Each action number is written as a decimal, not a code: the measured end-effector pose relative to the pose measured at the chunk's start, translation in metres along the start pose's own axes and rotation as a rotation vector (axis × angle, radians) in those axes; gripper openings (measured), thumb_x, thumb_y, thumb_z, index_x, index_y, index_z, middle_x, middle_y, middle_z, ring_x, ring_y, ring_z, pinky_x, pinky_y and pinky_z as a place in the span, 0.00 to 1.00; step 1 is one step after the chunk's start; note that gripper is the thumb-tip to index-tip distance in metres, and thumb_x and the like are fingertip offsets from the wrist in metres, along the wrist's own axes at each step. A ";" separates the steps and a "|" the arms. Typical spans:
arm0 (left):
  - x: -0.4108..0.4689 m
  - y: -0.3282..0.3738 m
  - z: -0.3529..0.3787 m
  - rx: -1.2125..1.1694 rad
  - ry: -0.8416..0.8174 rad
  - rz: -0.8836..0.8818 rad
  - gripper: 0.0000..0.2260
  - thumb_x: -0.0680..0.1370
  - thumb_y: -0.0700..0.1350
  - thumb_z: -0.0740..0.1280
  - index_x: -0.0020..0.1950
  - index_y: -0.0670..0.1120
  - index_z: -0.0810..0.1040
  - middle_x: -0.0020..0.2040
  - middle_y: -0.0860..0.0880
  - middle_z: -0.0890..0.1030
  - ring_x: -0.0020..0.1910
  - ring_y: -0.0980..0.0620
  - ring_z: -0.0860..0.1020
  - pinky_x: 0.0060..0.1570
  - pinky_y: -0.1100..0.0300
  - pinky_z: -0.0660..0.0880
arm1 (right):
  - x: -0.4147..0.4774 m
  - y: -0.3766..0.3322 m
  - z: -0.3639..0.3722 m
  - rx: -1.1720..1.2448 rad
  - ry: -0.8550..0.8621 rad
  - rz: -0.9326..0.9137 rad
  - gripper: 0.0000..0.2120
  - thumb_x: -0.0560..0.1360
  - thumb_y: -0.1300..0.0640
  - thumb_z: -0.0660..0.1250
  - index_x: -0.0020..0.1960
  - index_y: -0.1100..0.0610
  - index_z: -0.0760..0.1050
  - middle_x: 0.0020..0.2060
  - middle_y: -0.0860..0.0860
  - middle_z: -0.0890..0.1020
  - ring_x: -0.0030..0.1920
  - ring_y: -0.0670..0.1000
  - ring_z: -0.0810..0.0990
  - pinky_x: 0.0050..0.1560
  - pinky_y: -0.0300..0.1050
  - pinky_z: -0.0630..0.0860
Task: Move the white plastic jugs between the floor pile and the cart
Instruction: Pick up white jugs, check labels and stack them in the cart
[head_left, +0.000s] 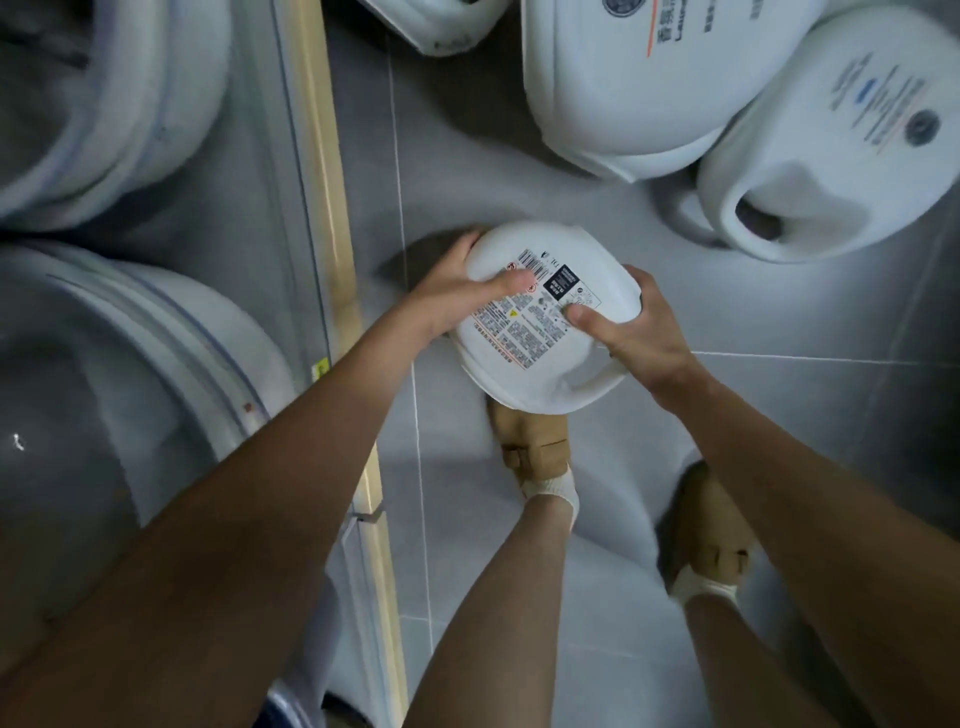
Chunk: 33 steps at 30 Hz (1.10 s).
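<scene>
- Head cam, looking straight down: person is holding one white jug (524, 374) in both hands, label (535, 317) side up. It's hanging clear of the floor tiles (467, 156), over the left shoe (530, 441).
- Left hand (457, 296) is gripping the jug's left edge, fingers wrapping round the far side, thumb lying on the label.
- Right hand (639, 332) is clamping the right edge, thumb pressing on the label, fingers curling round the side just above the handle (592, 387). So both are grasping the jug, neither is loose.
- Jug is sitting squarely between the two palms. Long axis looks to be running away from the body, a bit tilted, w/ the handle end nearest the person. Can't see the cap.
- Cart (322, 171) is lying left of the grip, just past the left hand, w/ blurry white jugs on cart (119, 104) already.
- Floor pile (639, 88) is lying ahead and right of the grip, beyond the right hand, well apart from the held jug.
- Imo the next move is hanging on exactly that. Left hand is nearer the cart so it'd be leading a swing left, and right hand is nearer the pile. Can't tell which way it's going from one shot tbh.
</scene>
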<state>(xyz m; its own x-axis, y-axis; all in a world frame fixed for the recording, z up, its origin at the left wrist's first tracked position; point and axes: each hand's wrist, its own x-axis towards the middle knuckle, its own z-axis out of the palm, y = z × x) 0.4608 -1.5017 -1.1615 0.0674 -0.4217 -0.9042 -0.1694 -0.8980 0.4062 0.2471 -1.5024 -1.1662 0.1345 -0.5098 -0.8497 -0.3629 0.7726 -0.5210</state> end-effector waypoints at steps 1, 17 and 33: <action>-0.017 0.002 0.005 -0.027 0.014 -0.004 0.33 0.70 0.46 0.76 0.72 0.45 0.65 0.54 0.54 0.78 0.48 0.60 0.78 0.44 0.72 0.75 | -0.011 -0.007 -0.006 -0.025 -0.013 0.000 0.35 0.67 0.52 0.79 0.69 0.54 0.65 0.58 0.49 0.77 0.56 0.48 0.78 0.53 0.43 0.77; -0.338 0.071 0.064 -0.463 0.244 0.137 0.36 0.68 0.54 0.77 0.71 0.51 0.65 0.57 0.53 0.78 0.54 0.56 0.79 0.49 0.60 0.77 | -0.273 -0.165 -0.102 -0.449 -0.211 -0.230 0.31 0.67 0.52 0.78 0.64 0.48 0.65 0.48 0.40 0.76 0.46 0.39 0.77 0.39 0.29 0.74; -0.675 -0.016 0.147 -0.804 0.642 0.235 0.42 0.68 0.58 0.75 0.76 0.54 0.57 0.64 0.53 0.74 0.55 0.60 0.77 0.50 0.62 0.77 | -0.555 -0.190 -0.068 -0.849 -0.658 -0.482 0.30 0.66 0.52 0.79 0.63 0.50 0.70 0.53 0.48 0.81 0.54 0.48 0.80 0.52 0.44 0.78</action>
<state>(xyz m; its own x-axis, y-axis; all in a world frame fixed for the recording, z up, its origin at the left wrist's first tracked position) 0.2739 -1.1839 -0.5773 0.6652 -0.3720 -0.6474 0.4399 -0.5053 0.7423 0.1787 -1.3919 -0.5899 0.7856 -0.1952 -0.5872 -0.6087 -0.0735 -0.7900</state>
